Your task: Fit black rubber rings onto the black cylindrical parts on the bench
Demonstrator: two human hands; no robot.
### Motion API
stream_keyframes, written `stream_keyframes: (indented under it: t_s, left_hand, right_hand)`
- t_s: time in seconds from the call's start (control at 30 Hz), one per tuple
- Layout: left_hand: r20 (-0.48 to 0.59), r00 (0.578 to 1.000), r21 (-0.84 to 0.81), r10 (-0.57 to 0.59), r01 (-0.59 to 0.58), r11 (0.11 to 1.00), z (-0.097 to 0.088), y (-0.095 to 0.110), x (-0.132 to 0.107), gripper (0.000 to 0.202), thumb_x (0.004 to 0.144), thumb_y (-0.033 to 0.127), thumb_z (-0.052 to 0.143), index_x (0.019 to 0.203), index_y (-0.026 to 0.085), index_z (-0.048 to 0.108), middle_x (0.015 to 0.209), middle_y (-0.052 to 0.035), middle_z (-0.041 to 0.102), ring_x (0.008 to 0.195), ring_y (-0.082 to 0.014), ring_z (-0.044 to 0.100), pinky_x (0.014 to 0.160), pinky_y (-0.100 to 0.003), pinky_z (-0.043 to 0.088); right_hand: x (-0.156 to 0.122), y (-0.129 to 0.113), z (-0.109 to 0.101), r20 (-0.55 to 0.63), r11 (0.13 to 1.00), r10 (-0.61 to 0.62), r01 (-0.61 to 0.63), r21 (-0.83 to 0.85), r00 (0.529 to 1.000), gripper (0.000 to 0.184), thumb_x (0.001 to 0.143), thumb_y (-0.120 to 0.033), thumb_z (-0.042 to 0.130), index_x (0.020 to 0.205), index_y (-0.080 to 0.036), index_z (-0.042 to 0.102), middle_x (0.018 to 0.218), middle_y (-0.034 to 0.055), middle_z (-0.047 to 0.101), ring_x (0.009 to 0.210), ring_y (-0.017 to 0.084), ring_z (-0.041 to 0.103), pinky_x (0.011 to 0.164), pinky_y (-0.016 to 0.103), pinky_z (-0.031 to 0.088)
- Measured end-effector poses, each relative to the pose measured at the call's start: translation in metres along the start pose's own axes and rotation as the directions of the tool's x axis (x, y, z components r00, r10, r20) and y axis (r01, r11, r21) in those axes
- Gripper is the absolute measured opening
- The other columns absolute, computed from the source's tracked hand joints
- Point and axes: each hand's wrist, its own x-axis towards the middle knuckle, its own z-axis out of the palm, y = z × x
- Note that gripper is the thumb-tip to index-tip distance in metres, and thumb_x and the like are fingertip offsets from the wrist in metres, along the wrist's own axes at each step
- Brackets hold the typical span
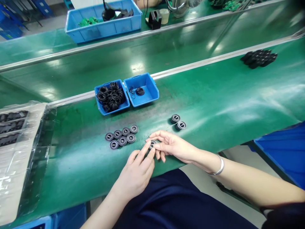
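Close to the table's near edge, both my hands meet over one small black round part (152, 144) with a pale mark at its centre. My right hand (172, 146) pinches it between thumb and fingers. My left hand (140, 171) presses its fingertips against the same part from the other side. The fingers cover much of its rim. Left of my hands stand several matching round parts (122, 141) in two rows, slotted faces up. Two more round parts (180, 125) stand touching or nearly so, beyond my right hand.
A blue bin (104, 112) holds many black rings; the bin beside it (152, 90) holds a few. A plastic-covered tray (30, 136) lies at left. Black parts (259, 58) are clustered far right. Behind a metal rail stands a larger blue crate (107, 31).
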Motion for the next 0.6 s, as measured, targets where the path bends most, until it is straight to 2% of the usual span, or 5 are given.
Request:
stream_keyframes:
  t_s: [0.13,0.23,0.37,0.6]
  left_hand:
    - [-0.055,0.997,0.098,-0.060,0.065,0.993,-0.001,-0.003,-0.002,0.032,0.097,0.009,0.040,0.108,0.010,0.069,0.145,-0.0141,0.056,0.144,-0.0338,0.039,0.103,-0.044,0.037]
    - [-0.096,0.989,0.143,-0.116,0.129,0.981,-0.001,-0.008,-0.006,0.030,0.098,0.009,0.042,0.109,0.010,0.069,0.145,-0.0145,0.056,0.141,-0.0326,0.044,0.107,-0.045,0.035]
    - [-0.139,0.979,0.166,-0.146,0.168,0.972,-0.001,-0.014,-0.011,0.028,0.098,0.008,0.042,0.108,0.010,0.068,0.144,-0.0157,0.057,0.138,-0.0300,0.049,0.112,-0.045,0.030]
    - [-0.146,0.973,0.168,-0.181,0.205,0.964,0.002,-0.018,-0.014,0.029,0.099,0.008,0.040,0.107,0.010,0.067,0.146,-0.0158,0.055,0.140,-0.0297,0.047,0.117,-0.046,0.024]
  right_hand:
    - [0.010,0.002,0.009,-0.051,0.994,-0.096,0.093,-0.062,0.994,0.030,0.097,-0.033,0.063,0.119,-0.016,0.053,0.109,0.0078,0.063,0.072,0.010,0.066,0.058,0.022,0.057]
    - [0.020,0.008,0.013,-0.058,0.982,-0.161,0.154,-0.112,0.985,0.030,0.101,-0.038,0.055,0.121,-0.016,0.053,0.094,0.0058,0.065,0.074,0.012,0.066,0.063,0.025,0.058]
    - [0.027,0.010,0.014,-0.067,0.967,-0.188,0.173,-0.184,0.980,0.034,0.100,-0.041,0.055,0.123,-0.016,0.050,0.087,0.0058,0.067,0.076,0.014,0.066,0.065,0.027,0.056]
    - [0.021,0.005,0.015,-0.082,0.961,-0.159,0.135,-0.242,0.984,0.035,0.099,-0.040,0.055,0.123,-0.015,0.048,0.085,0.0054,0.069,0.064,0.011,0.063,0.066,0.028,0.052]
